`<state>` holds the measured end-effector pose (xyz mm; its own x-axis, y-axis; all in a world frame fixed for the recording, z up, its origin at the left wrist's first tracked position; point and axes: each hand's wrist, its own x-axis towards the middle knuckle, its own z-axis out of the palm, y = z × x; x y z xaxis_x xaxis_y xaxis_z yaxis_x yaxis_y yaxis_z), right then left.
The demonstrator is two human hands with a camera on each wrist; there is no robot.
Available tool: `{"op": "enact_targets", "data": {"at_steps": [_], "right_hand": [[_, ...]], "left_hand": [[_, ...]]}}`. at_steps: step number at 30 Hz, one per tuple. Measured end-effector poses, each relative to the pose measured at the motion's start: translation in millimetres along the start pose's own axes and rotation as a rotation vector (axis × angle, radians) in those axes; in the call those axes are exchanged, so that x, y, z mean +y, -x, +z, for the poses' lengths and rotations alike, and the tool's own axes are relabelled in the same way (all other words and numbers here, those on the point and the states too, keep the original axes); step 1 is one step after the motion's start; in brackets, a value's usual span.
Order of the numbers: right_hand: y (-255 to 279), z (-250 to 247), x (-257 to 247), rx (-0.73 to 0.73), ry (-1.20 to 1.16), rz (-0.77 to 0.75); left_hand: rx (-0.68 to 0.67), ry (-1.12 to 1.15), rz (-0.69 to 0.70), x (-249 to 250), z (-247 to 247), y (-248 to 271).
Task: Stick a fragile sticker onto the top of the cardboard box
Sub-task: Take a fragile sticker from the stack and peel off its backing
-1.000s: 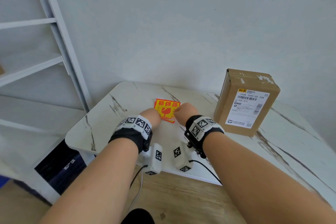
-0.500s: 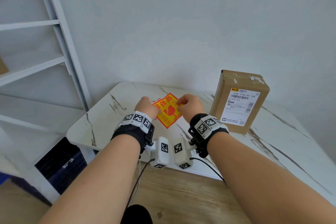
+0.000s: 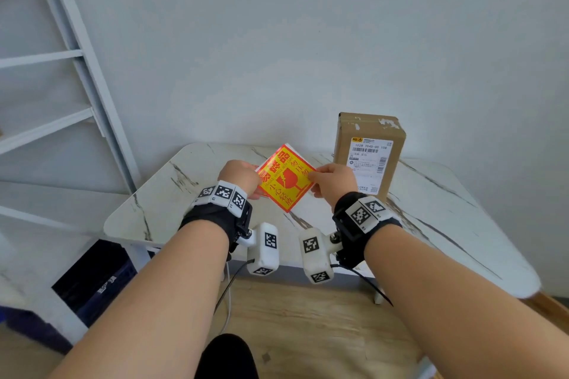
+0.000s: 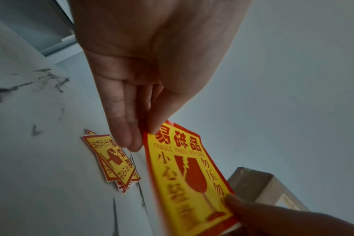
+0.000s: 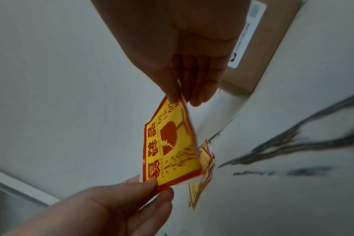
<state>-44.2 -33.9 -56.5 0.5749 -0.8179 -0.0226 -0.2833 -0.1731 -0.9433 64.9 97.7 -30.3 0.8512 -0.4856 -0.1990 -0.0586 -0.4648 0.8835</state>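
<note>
Two hands, left hand (image 3: 238,175) and right hand (image 3: 334,180), pinch opposite corners of one fragile sticker (image 3: 284,178) at frame centre above the bench (image 3: 431,209), backing seemingly unpeeled, so peeling and sticking onto the cardboard box (image 3: 369,151) at right remain.

We see a glossy, smooth fragile sticker (image 3: 286,179) on thin paper; a matt brown cardboard box (image 3: 368,144) with scuffed patches and a white paper label (image 3: 369,163); a smooth, marble-patterned tabletop (image 3: 431,209); a wood-grain floor (image 3: 308,317).
</note>
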Motion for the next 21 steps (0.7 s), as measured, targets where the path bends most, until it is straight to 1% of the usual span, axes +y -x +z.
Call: {"op": "enact_targets", "data": {"at_steps": [2, 5, 10, 12, 14, 16, 18, 19, 21], "right_hand": [[8, -13, 4, 0.010, -0.027, 0.017], [19, -32, 14, 0.021, 0.040, 0.020], [31, -56, 32, 0.036, 0.170, 0.059], [35, -65, 39, 0.051, 0.251, 0.065], [41, -73, 47, 0.077, 0.337, 0.049], [48, -79, 53, 0.122, 0.430, 0.034], [54, -85, 56, 0.205, 0.588, -0.024], [56, -86, 57, 0.223, 0.638, -0.072], [57, -86, 59, 0.156, 0.603, -0.145]], "left_hand": [[-0.060, -0.018, -0.030, 3, 5, 10], [-0.123, -0.006, -0.050, 8, 13, 27], [-0.186, -0.039, -0.055, 7, 36, 43], [-0.189, -0.057, -0.060, 3, 46, 49], [-0.216, -0.065, -0.078, 2, 54, 58], [-0.278, -0.061, -0.112, 1, 65, 64], [-0.321, -0.017, -0.147, 1, 76, 73], [-0.329, 0.014, -0.174, -1, 81, 75], [-0.356, 0.073, -0.205, -4, 91, 74]]}}
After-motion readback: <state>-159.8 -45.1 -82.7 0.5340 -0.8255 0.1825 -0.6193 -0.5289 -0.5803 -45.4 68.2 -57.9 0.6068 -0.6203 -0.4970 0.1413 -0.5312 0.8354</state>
